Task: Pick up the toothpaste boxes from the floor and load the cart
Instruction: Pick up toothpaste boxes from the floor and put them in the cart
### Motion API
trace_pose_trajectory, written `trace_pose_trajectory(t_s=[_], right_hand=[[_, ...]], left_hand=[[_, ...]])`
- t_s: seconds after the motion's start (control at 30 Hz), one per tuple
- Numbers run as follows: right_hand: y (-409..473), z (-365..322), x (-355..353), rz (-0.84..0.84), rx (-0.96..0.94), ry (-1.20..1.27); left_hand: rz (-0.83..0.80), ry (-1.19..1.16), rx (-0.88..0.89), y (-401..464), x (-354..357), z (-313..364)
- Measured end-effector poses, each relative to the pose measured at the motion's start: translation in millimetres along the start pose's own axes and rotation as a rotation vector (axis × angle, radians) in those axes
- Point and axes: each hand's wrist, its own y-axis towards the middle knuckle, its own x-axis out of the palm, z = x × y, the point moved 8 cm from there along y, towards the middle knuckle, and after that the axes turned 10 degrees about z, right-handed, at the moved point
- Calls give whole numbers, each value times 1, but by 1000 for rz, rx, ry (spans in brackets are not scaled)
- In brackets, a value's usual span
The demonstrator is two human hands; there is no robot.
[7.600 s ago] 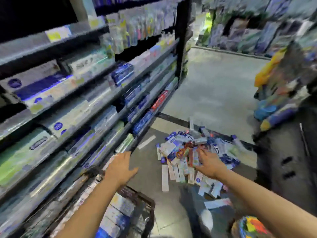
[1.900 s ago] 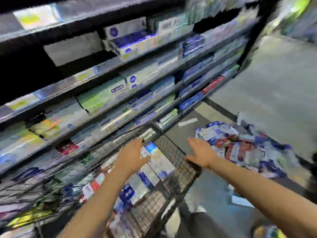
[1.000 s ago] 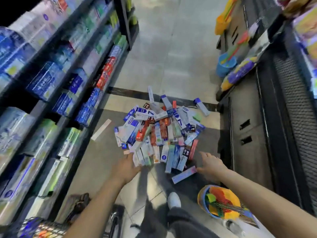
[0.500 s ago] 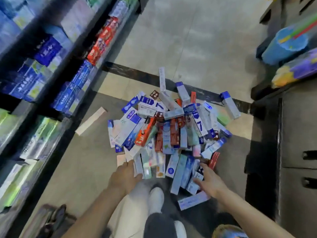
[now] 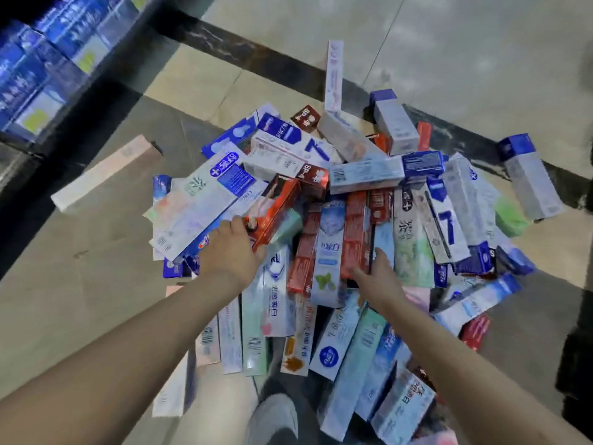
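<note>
Toothpaste boxes (image 5: 359, 194) lie heaped on the floor (image 5: 80, 284) below me, the pile spreading from near my shoe (image 5: 272, 419) up to the dark marble strip (image 5: 224, 46) that crosses the tiles. Most are white and blue; several red ones sit near the middle.

From the head view, my left hand (image 5: 229, 252) is down on the left side of the heap, its back toward the camera. Its fingers curl under the near end of an orange-red box (image 5: 276, 207) that leans over its neighbours, and I take this for a grip, though the fingertips are hidden and I cannot be sure they close round it. A wide white box with a blue patch (image 5: 205, 203) lies just beside that hand, touching its knuckles.

My right hand (image 5: 373, 271) reaches into the middle of the pile, the fingers (image 5: 380, 255) curled over the edge of a dark red box (image 5: 356, 239) and the thumb out to the left, next to a tall white box with a green leaf (image 5: 329, 252) (the one standing nearly straight up the frame).

One pale pink box (image 5: 106, 171) lies apart on the left. Blue packs fill the shelf (image 5: 41, 69) at the upper left, blurred. No cart shows in this view.
</note>
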Motion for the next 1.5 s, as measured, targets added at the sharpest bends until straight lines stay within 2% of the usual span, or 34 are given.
trace_pose_trajectory(t_s=[0.13, 0.27, 0.4, 0.57, 0.63, 0.8, 0.97, 1.1, 1.27, 1.5], right_hand=[[32, 6, 16, 81, 13, -156], [16, 3, 6, 38, 72, -1], [-11, 5, -3, -30, 163, 56], [-33, 29, -4, -96, 199, 71], [-49, 31, -19, -94, 172, 11], [-139, 4, -90, -70, 161, -135], [-261, -74, -195, -29, 80, -158], [-349, -120, -267, -3, 49, -184], [-439, -165, -316, 17, -66, -158], [-581, -277, -305, -60, -481, -198]], left_hand=[[-58, -9, -36, 8, 25, -7], [-113, -96, -114, -1, 30, -13], [-202, -150, -264, -18, 40, -5], [-75, -205, -341, -28, 35, 2], [-100, -234, -347, -46, 19, 3], [-173, -265, -341, -129, -67, 12], [-206, -441, -420, -232, -186, 26], [-99, -531, -393, -312, -293, 28], [40, -655, -455, -413, -392, -2], [223, -848, -561, -532, -474, -90]])
